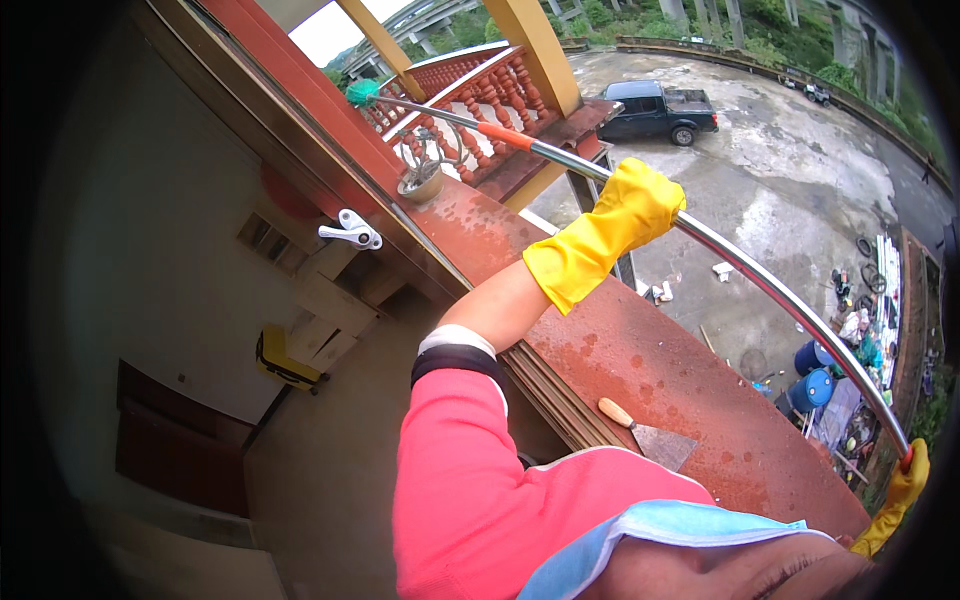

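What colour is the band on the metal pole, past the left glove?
Orange: a short band on the shiny metal pole, beyond the yellow-gloved left hand. The head view shows it.

Red ledge (640, 360), wet concrete yard (800, 170), parked dark pickup (660, 110), red balustrade (480, 90)

the left hand (640, 205) is wrapped round the middle of a long pole (740, 270), and the right hand (908, 478) holds its near end at the far right edge. the pole runs from there up and left, out above the ledge (620, 360), to its brush head (362, 93) in front of a railing (480, 90). a trowel (648, 432) lies on the ledge, below the left forearm. a window latch (350, 232) sits left of the ledge, on the frame. a small pot (420, 183) stands on the ledge's far end. a truck (660, 110) is parked in the yard below, behind the pole. barrels (815, 380) stand under the pole's near part.
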### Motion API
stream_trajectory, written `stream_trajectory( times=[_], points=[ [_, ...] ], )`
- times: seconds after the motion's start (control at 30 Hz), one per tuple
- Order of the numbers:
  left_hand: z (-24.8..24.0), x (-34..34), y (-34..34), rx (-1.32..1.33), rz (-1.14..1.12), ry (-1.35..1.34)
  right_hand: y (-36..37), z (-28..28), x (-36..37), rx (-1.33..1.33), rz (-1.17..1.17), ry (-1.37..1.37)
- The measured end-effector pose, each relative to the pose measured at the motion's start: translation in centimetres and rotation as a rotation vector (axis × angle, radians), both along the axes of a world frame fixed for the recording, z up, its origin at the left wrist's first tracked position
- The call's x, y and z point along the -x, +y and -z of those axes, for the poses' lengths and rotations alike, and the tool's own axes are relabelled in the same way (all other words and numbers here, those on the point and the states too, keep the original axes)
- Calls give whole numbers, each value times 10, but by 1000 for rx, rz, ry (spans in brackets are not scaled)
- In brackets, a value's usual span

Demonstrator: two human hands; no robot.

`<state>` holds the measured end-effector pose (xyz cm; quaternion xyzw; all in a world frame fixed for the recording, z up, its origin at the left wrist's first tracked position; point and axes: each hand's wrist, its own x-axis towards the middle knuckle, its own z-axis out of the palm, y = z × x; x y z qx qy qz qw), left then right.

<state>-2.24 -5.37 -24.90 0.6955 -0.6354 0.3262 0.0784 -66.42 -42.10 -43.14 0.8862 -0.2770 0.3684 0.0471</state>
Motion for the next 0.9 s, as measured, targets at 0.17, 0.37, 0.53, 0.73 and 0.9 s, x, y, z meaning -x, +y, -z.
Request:
stream_trajectory(
  times=[0.17, 0.37, 0.53, 0.73, 0.9],
  points=[
    [-29, -9, 11, 264, 130, -98, 25, -45, -2, -31, 71, -131],
    [0, -27, 58, 253, 7, -59, 48, -100, -59, -301, -92, -527],
    [30, 16, 17, 169, 65, 59, 62, -132, -120, -756, -700, -1108],
    [56, 57, -10, -55, -56, 187, 76, -111, -187, -1196, -1309, -1284],
    [63, 20, 13, -22, -95, 222, 105, -92, -229, -1346, -1371, -1131]
  ],
)
